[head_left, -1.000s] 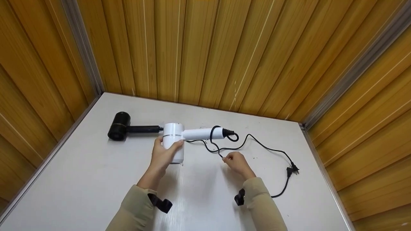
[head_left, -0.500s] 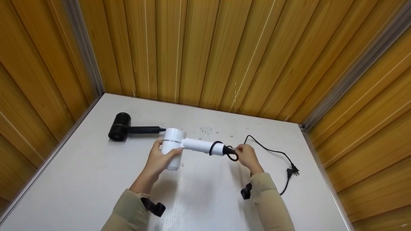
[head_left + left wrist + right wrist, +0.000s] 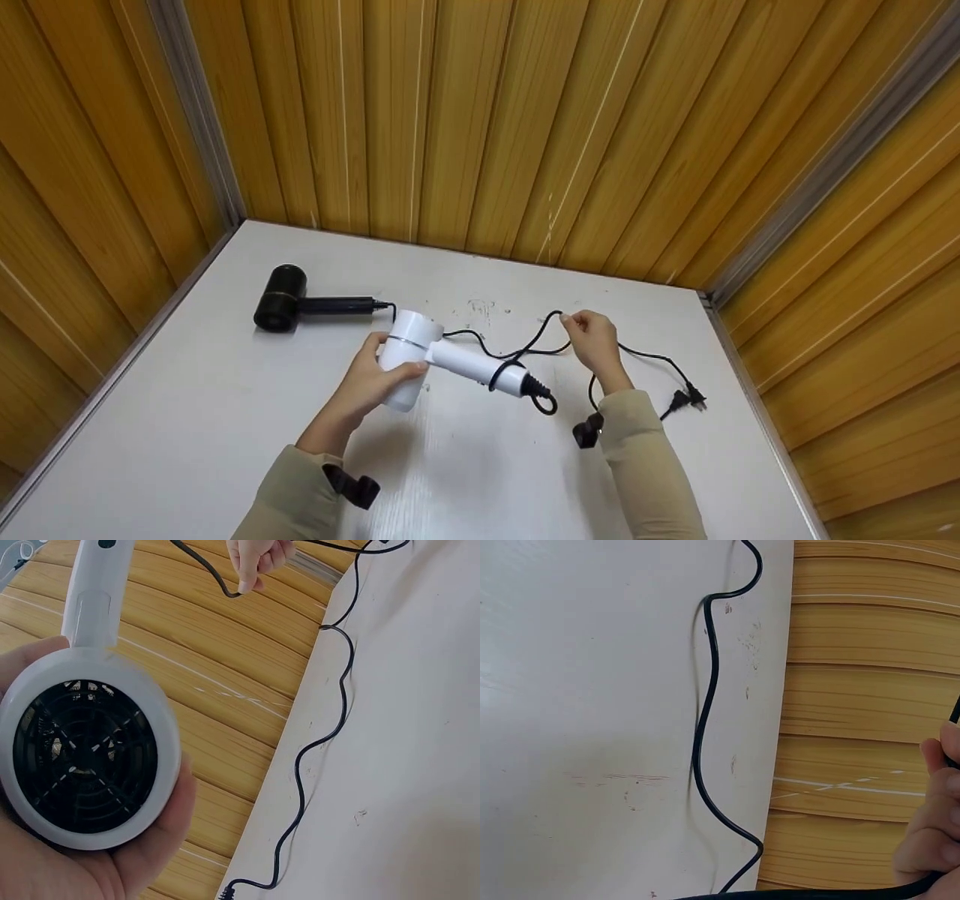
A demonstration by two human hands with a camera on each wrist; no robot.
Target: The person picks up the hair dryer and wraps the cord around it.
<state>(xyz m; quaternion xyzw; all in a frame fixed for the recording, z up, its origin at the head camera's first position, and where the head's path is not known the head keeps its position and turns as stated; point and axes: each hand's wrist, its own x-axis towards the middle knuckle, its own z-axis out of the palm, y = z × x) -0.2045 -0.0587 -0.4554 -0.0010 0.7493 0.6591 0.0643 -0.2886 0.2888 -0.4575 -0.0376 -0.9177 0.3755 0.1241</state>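
My left hand (image 3: 366, 388) grips the barrel of a white hair dryer (image 3: 469, 364) above the table, its handle slanting down to the right. A turn of black cord circles the handle's end. Up and right of that handle, my right hand (image 3: 600, 346) pinches the dryer's black cord (image 3: 537, 334). In the left wrist view the dryer's dark round grille (image 3: 86, 757) faces the camera, with fingers around the barrel. The right wrist view shows the right hand (image 3: 934, 829) only in part, at the edge, with cord at its fingers.
A black hair dryer (image 3: 281, 298) lies at the table's back left, its cord (image 3: 712, 690) running in waves across the white table (image 3: 187, 420). Two black plugs (image 3: 678, 400) lie close together on the right. Ribbed wood-look walls (image 3: 450, 120) enclose the back and sides.
The white dryer has come lower, and its handle has tilted down to the right. My right hand has moved up and right, drawing the cord along with it.
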